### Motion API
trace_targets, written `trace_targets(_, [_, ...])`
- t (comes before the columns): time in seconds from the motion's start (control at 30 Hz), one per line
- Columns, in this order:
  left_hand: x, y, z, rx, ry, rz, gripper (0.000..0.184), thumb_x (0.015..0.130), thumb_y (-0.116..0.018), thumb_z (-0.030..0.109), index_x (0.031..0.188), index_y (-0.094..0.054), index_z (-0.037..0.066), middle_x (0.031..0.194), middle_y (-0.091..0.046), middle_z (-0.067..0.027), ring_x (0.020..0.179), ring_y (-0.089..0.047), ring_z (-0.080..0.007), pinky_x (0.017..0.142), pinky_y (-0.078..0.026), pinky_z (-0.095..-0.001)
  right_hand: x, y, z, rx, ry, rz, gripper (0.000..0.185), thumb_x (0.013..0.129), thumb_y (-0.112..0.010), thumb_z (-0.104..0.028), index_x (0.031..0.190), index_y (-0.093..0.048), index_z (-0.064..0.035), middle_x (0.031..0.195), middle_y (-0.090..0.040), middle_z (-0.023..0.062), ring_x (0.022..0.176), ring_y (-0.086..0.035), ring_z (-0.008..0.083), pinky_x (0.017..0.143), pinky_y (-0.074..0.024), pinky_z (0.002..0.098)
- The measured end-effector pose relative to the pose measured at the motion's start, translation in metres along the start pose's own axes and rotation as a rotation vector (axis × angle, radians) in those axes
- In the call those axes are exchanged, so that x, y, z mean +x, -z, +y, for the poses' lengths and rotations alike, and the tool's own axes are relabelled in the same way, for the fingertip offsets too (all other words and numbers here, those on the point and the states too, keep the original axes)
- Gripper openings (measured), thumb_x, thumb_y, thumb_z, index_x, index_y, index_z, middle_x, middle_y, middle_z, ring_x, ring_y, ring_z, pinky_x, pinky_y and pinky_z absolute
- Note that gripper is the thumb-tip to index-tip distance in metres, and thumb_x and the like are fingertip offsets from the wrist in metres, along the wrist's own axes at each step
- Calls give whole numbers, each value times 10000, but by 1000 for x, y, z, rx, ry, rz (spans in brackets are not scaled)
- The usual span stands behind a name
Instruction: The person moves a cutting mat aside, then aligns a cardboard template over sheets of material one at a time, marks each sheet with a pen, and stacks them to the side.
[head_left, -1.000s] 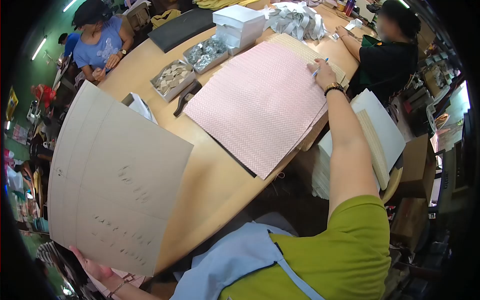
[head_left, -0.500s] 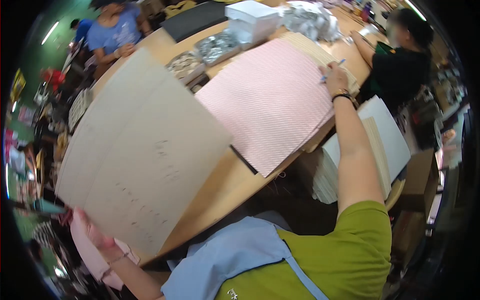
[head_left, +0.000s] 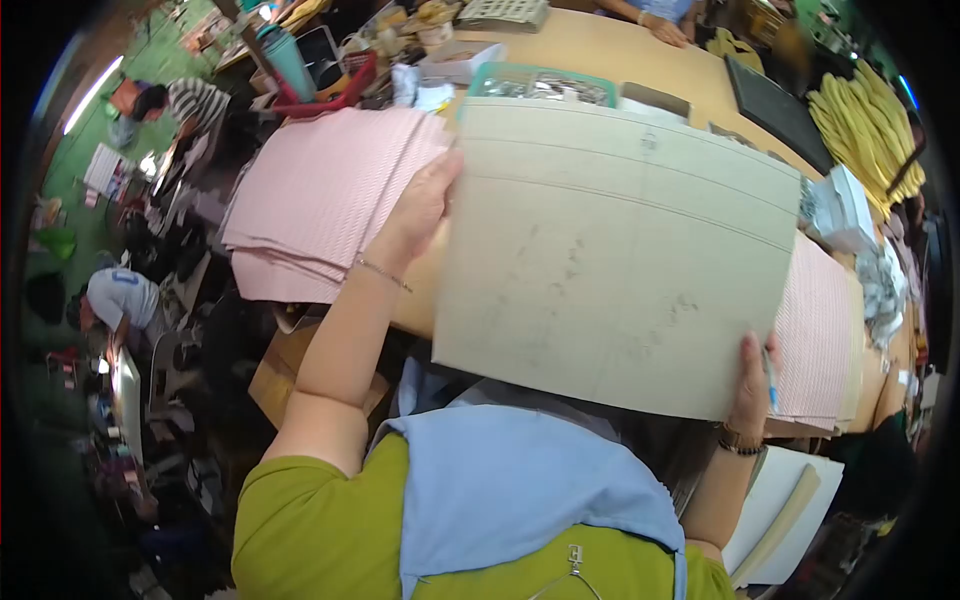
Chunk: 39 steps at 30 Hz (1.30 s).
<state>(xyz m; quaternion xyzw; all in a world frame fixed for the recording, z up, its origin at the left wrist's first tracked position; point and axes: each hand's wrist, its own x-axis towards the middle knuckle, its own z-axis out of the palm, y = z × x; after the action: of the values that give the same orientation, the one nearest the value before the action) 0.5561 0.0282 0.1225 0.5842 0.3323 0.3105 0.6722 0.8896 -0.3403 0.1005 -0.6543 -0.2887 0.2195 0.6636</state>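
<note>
A large grey-beige board with drawn lines and faint handwriting is held up in front of my body. My left hand grips its left edge near the upper corner. At the lower right edge, my right hand grips the board, with a blue pen also in its fingers. Pink woven-pattern sheets lie stacked on the table left of the board. Another pink stack shows at the right, partly hidden behind the board.
Beyond the board, the table holds a green tray of small parts, a white box, a dark flat board and yellow material. A red basket stands at the left. A person's hands rest at the far edge.
The view has swung left. My right hand has left the pink stack and now holds the board's right side. The board is turned squarely before me, and my left hand is higher on its left edge.
</note>
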Motion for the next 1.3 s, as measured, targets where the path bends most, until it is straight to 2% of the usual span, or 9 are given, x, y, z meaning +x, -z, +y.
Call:
trace_targets(0.1, [-2,55,0,1628,-167,525,766,902,-555,541,1413,-381,-2,1411,-457,-224,1260,-497,-342,1031,-416,-407,-2,-1,-16,50,91,225,238,958,-611,-221,1097,-588,-29,1060,-624,49,934,-582,127,814,-489,260])
trace_targets(0.13, [-10,63,7,1849,-8,586,836,826,-617,566,1418,-381,24,1411,-432,-261,1230,-499,-415,1003,-436,-437,-1,1,-30,73,122,308,208,964,-601,-215,1075,-592,-40,1052,-625,45,928,-585,129,808,-493,263])
trace_targets(0.33, [-19,117,4,1535,235,414,507,881,-588,415,1206,-569,26,1172,-626,-223,1046,-624,-375,876,-503,-454,9,51,-55,379,235,553,232,959,-604,-218,1097,-601,-32,1078,-636,57,997,-583,154,885,-462,306])
trace_targets(0.43, [-22,124,10,1532,85,414,394,919,-559,357,1098,-617,10,1010,-690,-176,924,-670,-356,832,-510,-438,14,92,-43,393,320,529,257,960,-598,-224,1127,-602,-29,1135,-632,60,1043,-573,160,926,-438,325])
trace_targets(0.53, [-34,80,13,451,112,41,342,940,-530,331,1158,-614,82,1131,-667,-153,991,-648,-348,849,-496,-432,18,103,-41,306,358,622,296,961,-593,-235,1165,-594,-21,1177,-618,57,1053,-572,171,927,-437,324])
trace_targets(0.63, [-47,27,8,554,46,-222,453,920,-561,420,1259,-560,120,1312,-562,-177,1202,-537,-352,990,-419,-484,14,62,-70,347,341,706,353,964,-585,-253,1218,-571,-7,1236,-595,62,1098,-555,182,962,-415,329])
trace_targets(0.73, [-45,25,-31,1500,-275,-143,693,860,-579,573,1400,-455,157,1462,-378,-230,1373,-325,-399,1094,-274,-569,14,81,-69,204,363,792,395,976,-561,-267,1265,-546,1,1279,-572,68,1146,-532,194,998,-385,331])
trace_targets(1.13, [-13,-26,-75,1446,-328,-205,875,781,-605,653,1476,-353,185,1560,-218,-179,1443,-165,-394,1105,-141,-654,9,108,-50,352,204,576,417,1017,-473,-300,1287,-527,14,1252,-580,83,1111,-551,181,962,-416,311])
trace_targets(1.3, [-2,-26,-78,1189,-360,-98,679,893,-556,486,1462,-371,163,1550,-229,-201,1428,-212,-393,1105,-161,-646,10,72,-26,37,-50,394,461,1038,-413,-324,1302,-506,42,1252,-579,95,1097,-554,173,960,-427,309])
